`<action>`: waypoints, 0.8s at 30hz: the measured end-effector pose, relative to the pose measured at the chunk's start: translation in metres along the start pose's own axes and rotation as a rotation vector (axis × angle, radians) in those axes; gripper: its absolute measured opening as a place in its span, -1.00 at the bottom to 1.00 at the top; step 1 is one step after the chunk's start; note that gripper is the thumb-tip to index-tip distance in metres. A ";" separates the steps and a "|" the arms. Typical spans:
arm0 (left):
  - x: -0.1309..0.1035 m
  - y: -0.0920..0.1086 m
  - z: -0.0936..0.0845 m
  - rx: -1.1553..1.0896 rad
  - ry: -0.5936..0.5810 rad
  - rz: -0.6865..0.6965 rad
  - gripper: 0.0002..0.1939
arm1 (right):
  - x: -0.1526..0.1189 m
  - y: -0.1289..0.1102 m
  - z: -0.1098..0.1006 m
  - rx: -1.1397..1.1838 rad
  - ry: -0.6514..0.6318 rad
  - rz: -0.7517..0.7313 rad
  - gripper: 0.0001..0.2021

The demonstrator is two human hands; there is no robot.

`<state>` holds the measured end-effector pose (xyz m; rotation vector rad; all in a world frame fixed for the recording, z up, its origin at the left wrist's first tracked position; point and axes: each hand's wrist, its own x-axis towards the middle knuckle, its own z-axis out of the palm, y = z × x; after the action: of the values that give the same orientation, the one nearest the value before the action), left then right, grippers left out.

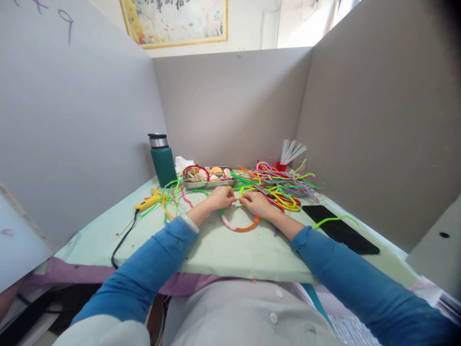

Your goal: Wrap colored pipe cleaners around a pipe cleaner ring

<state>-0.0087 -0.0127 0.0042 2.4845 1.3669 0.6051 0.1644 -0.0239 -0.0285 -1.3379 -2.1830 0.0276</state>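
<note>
A ring wrapped in pink, orange and green pipe cleaner (pixel 246 228) lies on the pale green tablecloth, its near arc showing below my hands. My left hand (pixel 221 198) is closed in a pinch at the ring's far side, with a small yellow bit at the fingertips. Just to the right, my right hand (pixel 255 203) pinches the same yellow piece, its fingertips almost touching the left ones. The fingers hide most of the far arc. Behind them lies a heap of colourful pipe cleaners (pixel 284 180), with scissors (pixel 260 188) on it.
A metal tray (pixel 212 184) of shells stands at the back, beside a green bottle (pixel 163 161). At left lies a yellow glue gun (pixel 149 202) with a black cord. A black phone (pixel 342 229) is at right; a red cup (pixel 281 167) holds white sticks. Grey partitions surround the table.
</note>
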 end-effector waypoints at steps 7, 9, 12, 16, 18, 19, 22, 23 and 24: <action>0.002 -0.002 0.002 -0.013 0.013 0.005 -0.74 | -0.001 -0.001 -0.001 0.008 0.007 -0.003 -0.68; 0.002 -0.003 0.002 -0.018 0.021 0.010 -0.74 | -0.001 -0.001 -0.001 0.007 0.007 -0.006 -0.68; 0.002 -0.003 0.002 -0.022 0.029 0.009 -0.74 | -0.001 -0.002 -0.002 0.000 0.004 0.001 -0.68; 0.001 -0.002 0.001 -0.013 0.012 0.010 -0.75 | -0.001 -0.003 -0.002 -0.007 0.001 0.014 -0.68; 0.001 -0.002 0.001 -0.006 0.008 0.009 -0.76 | -0.001 -0.003 -0.003 -0.006 -0.001 0.012 -0.67; 0.001 -0.002 0.001 -0.003 0.008 0.007 -0.76 | -0.001 -0.003 -0.003 -0.007 -0.001 0.011 -0.67; 0.002 -0.002 0.001 0.003 0.012 0.007 -0.75 | -0.001 -0.003 -0.003 -0.006 -0.005 0.010 -0.67; 0.002 -0.003 0.002 0.003 0.013 0.007 -0.75 | -0.001 -0.003 -0.002 -0.006 -0.005 0.011 -0.67; 0.003 -0.003 0.002 0.001 0.015 0.006 -0.74 | -0.001 -0.003 -0.002 -0.006 -0.005 0.011 -0.67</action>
<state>-0.0089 -0.0087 0.0018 2.4910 1.3663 0.6256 0.1633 -0.0263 -0.0265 -1.3545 -2.1817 0.0281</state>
